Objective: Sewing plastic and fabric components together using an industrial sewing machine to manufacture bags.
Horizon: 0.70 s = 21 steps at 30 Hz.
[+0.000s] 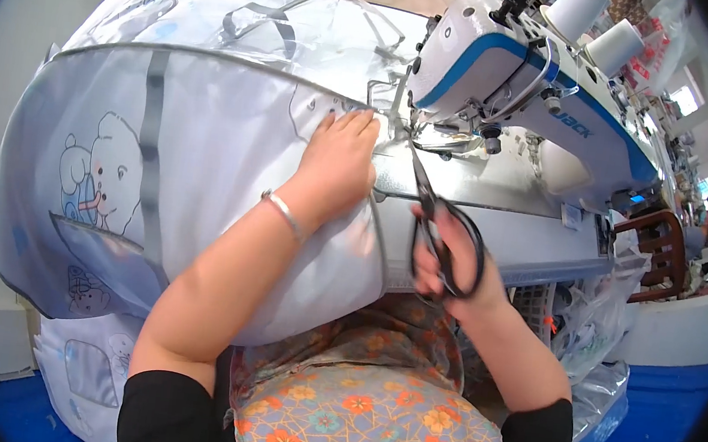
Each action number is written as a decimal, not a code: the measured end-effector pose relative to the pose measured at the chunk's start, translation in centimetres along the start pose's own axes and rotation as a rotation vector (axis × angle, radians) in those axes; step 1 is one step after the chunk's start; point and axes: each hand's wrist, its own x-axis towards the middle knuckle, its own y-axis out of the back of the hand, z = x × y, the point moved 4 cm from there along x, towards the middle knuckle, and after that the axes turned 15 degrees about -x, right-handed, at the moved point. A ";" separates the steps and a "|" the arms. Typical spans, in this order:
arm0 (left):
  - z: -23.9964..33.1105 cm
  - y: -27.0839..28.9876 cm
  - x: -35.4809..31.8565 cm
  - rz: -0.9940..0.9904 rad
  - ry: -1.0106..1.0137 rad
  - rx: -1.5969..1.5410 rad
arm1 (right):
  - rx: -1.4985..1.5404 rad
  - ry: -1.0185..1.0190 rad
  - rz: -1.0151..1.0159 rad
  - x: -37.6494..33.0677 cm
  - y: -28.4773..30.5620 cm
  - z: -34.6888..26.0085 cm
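White fabric (224, 147) with cartoon bear prints and grey binding spreads over the left of the sewing table and hangs down its front. My left hand (339, 159) lies on this fabric near its right edge, fingers together and pressing down; whether they pinch a fold is hidden. In my right hand (450, 253) is a pair of black-handled scissors (455, 283), my fingers through the loops. Their blades point away from me, the tips at the fabric's edge beside the needle area. A white and blue sewing machine (524, 83) stands just beyond.
Two white thread cones (614, 46) top the machine at the far right. Below the table's right side sit a plastic basket (532, 309) and clear plastic bags (593, 324). A brown wooden chair (657, 253) stands farther right. More printed fabric (88, 370) hangs at lower left.
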 end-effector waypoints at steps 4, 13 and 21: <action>2.1 2.7 -2.6 -0.131 0.047 -0.044 | -0.937 0.150 0.376 -3.9 10.1 0.4; -2.5 22.0 -15.1 0.448 0.213 0.632 | -1.608 0.600 0.277 -3.0 7.6 0.5; -14.1 36.9 -28.6 0.572 0.867 0.998 | -1.560 1.181 0.254 -0.1 -4.0 3.3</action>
